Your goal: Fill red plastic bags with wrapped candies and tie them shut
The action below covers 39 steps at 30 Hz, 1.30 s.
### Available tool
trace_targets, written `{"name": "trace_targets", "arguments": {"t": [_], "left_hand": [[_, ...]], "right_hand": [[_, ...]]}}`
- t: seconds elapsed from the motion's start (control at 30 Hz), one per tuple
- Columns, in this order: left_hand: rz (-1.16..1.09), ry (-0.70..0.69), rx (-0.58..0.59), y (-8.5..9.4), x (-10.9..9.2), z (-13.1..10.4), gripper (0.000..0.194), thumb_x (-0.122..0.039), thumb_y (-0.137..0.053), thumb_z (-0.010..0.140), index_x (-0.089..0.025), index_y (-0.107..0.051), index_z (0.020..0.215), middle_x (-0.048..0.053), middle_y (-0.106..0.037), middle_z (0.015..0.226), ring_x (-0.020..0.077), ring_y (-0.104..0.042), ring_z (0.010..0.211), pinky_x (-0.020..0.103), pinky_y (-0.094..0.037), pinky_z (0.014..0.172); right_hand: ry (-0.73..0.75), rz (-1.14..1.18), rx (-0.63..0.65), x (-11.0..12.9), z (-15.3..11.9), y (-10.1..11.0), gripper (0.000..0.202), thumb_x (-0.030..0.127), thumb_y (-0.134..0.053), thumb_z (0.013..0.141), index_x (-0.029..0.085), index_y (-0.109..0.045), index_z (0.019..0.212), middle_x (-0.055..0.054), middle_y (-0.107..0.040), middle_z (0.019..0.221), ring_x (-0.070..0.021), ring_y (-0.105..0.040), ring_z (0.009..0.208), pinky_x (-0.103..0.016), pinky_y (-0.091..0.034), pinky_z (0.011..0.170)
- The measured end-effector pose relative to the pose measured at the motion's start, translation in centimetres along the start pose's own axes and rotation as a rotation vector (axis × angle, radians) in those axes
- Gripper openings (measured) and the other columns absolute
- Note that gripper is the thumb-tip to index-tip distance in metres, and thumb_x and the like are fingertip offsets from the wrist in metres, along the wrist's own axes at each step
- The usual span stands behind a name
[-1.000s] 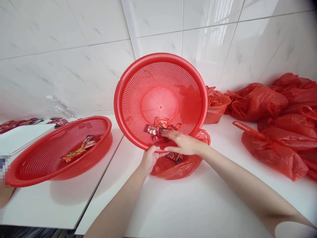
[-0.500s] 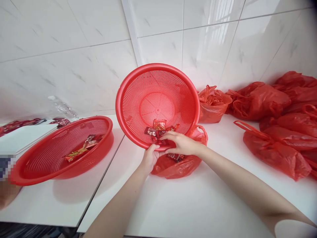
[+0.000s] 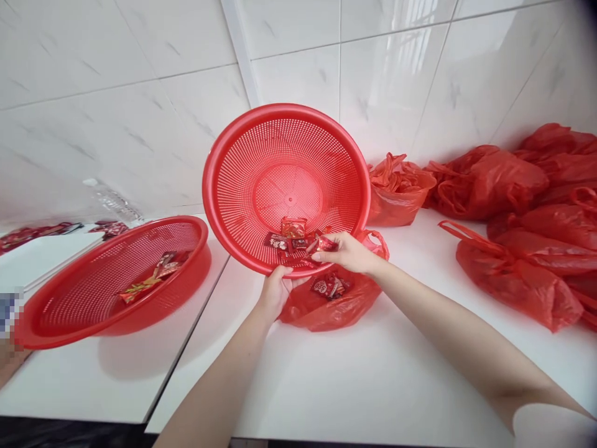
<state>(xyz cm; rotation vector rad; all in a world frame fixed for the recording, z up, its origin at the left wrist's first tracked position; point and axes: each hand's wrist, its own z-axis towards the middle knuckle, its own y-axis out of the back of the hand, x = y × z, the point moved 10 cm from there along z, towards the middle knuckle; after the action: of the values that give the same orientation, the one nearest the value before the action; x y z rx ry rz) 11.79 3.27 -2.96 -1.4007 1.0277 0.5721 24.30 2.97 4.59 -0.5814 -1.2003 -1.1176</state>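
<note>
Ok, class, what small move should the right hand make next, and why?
Perhaps ease the packet over the lower rim of the tilted basket into the open bag: the right hand holds it near that rim, the left hand grips the basket, and the bag sits below.

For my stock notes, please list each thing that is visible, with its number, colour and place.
Held basket: one, red, centre, tilted
Other basket: one, red, left, tilted
Packets: several, mostly red, in both baskets, open bag, far left
Open bag: one, red, below held basket
Other bags: several, red, right
Bottle: one, clear, left, by wall
Flat item: one, white, far left
Tabletops: two, white, underneath
Wall: one, whitish, behind
Another person's hand: one, blurred, left edge
Sleeve: one, white, lower right
Left hand: one, bare, on held basket's rim
Right hand: one, bare, holding packet
</note>
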Motion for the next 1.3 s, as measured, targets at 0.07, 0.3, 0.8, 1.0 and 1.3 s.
{"name": "trace_targets", "arguments": {"t": [0.07,0.3,0.8,1.0,1.3], "left_hand": [[-0.006,0.000,-0.005,0.1,-0.3,0.0,0.038,-0.016,-0.055,0.068,-0.008,-0.064,0.105,0.013,-0.073,0.100,0.0309,-0.065,0.105,0.049,-0.050,0.096],[-0.024,-0.019,-0.003,0.1,-0.9,0.2,0.030,-0.016,-0.055,0.068,-0.008,-0.066,0.096,0.013,-0.073,0.100,0.0311,-0.064,0.108,0.048,-0.049,0.097],[0.053,0.022,0.078,-1.9,2.3,-1.0,0.035,-0.013,-0.060,0.065,-0.011,-0.063,0.100,0.008,-0.073,0.096,0.0323,-0.065,0.104,0.054,-0.048,0.096],[0.083,-0.026,0.057,-1.2,1.0,-0.7,0.039,-0.016,-0.062,0.065,-0.011,-0.064,0.104,0.009,-0.072,0.102,0.0330,-0.064,0.107,0.053,-0.049,0.095],[0.090,-0.096,-0.023,0.4,-0.7,0.2,0.038,-0.015,-0.063,0.062,-0.012,-0.065,0.100,0.010,-0.073,0.101,0.0331,-0.064,0.106,0.050,-0.050,0.093]], "right_hand": [[-0.039,0.075,0.007,-0.1,0.0,0.2,0.031,0.042,-0.072,0.075,0.013,-0.068,0.086,-0.002,-0.069,0.080,-0.0167,-0.064,0.075,-0.031,-0.051,0.076],[-0.049,-0.192,0.192,0.4,-0.7,-0.2,0.034,0.046,-0.066,0.080,0.013,-0.070,0.076,-0.001,-0.068,0.070,-0.0148,-0.061,0.067,-0.025,-0.046,0.065],[0.195,-0.498,-0.039,0.7,-0.5,-2.2,0.035,0.025,-0.053,0.090,0.015,-0.060,0.124,-0.013,-0.065,0.119,-0.0237,-0.062,0.108,-0.039,-0.046,0.095],[-0.069,0.180,-0.112,-2.5,0.5,-0.2,0.030,0.025,-0.069,0.075,0.016,-0.058,0.101,-0.004,-0.069,0.088,-0.0157,-0.066,0.079,-0.030,-0.051,0.074],[0.020,0.151,-0.150,-0.6,0.4,1.7,0.021,0.037,-0.066,0.080,0.018,-0.059,0.079,0.001,-0.060,0.074,-0.0113,-0.056,0.069,-0.026,-0.045,0.071]]}}
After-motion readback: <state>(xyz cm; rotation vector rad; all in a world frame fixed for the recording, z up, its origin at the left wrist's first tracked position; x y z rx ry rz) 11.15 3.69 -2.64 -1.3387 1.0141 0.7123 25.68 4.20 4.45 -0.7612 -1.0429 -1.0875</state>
